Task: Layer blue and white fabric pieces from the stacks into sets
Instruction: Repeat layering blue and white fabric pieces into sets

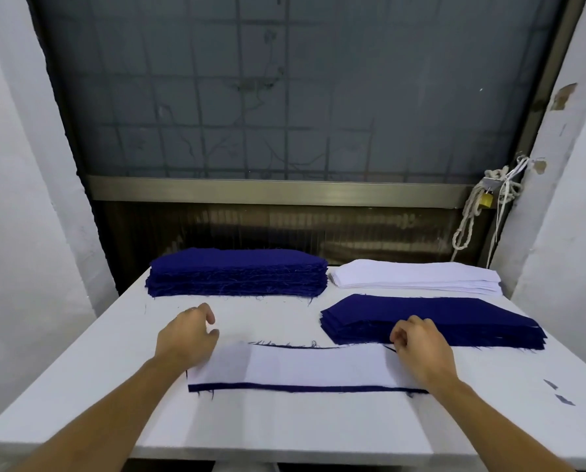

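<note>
A white piece (305,366) lies on a blue piece (305,389) in the middle of the white table (284,434); blue shows along its near and far edges. My left hand (186,338) is over the set's left end with fingers loosely curled, holding nothing I can see. My right hand (421,352) rests on the set's right end, fingers curled by the far right corner; whether they pinch cloth is hidden. A tall blue stack (237,272) stands at the back left. At the back right lies a white stack (417,279), with a lower blue stack (431,321) in front of it.
Two small blue scraps (557,391) lie near the table's right edge. A dark grilled window (284,97) and sill rise behind the stacks. A knotted rope with a padlock (485,199) hangs at the right wall. White walls flank both sides.
</note>
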